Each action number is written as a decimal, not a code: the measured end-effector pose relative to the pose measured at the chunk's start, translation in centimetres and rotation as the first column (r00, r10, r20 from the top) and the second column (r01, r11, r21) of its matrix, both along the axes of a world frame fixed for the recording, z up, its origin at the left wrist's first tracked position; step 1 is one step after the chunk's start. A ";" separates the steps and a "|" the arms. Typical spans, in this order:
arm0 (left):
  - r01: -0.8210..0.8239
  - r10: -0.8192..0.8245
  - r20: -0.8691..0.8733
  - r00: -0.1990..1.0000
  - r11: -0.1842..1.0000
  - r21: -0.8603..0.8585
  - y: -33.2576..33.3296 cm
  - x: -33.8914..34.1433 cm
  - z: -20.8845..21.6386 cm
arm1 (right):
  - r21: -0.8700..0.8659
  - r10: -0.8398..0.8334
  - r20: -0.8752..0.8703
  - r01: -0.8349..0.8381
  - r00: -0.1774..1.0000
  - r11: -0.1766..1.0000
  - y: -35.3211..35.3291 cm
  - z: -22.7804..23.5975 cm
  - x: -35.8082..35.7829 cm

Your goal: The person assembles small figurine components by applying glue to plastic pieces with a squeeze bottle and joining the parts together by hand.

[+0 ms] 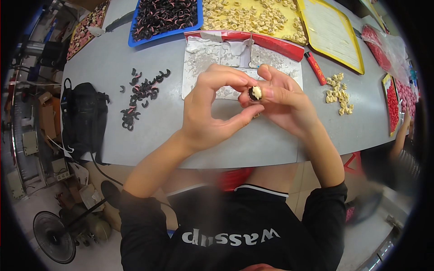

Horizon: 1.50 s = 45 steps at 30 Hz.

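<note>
Cream plastic pressed into a black ring: this small two-colour piece sits at the middle of the grip, pinched between the fingertips of both hands above the grey table. The right hand is closed on the piece, thumb and first fingers around it, with the cream face turned up toward the camera. The piece is too small to tell its long axis. The left hand comes from the other side; its thumb and forefinger bend in an arc, and the tips touch the same piece. Both hands are equally near to it.

Just behind the grip lies a white sheet with torn paper. To the left of the grip a loose heap of black curved clips is scattered, and to the right a small heap of cream parts. Beyond these, a red lighter-like stick. Farthest from the grip stand a blue tray of black clips and a yellow tray of cream parts.
</note>
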State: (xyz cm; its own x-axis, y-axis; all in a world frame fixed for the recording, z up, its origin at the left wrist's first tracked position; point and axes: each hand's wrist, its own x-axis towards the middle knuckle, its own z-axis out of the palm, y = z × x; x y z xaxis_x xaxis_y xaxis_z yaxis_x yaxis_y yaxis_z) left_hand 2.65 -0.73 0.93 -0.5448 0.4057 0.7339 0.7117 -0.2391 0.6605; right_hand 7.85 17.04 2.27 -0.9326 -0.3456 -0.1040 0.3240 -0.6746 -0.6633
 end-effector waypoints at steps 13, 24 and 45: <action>-0.134 0.139 0.063 0.988 0.988 -0.082 0.3 0.0 0.8 | 0.105 -0.061 -0.071 0.068 0.996 0.992 -0.2 0.3 0.0; -0.196 0.192 -0.048 0.980 0.973 -0.119 -0.3 0.8 1.2 | 0.178 -0.006 -0.131 0.029 0.991 0.984 -0.6 -0.1 0.4; -0.483 0.484 0.004 0.875 0.873 -0.068 -2.2 -3.7 1.2 | 0.681 0.076 -0.732 0.727 0.677 0.085 1.5 4.7 3.7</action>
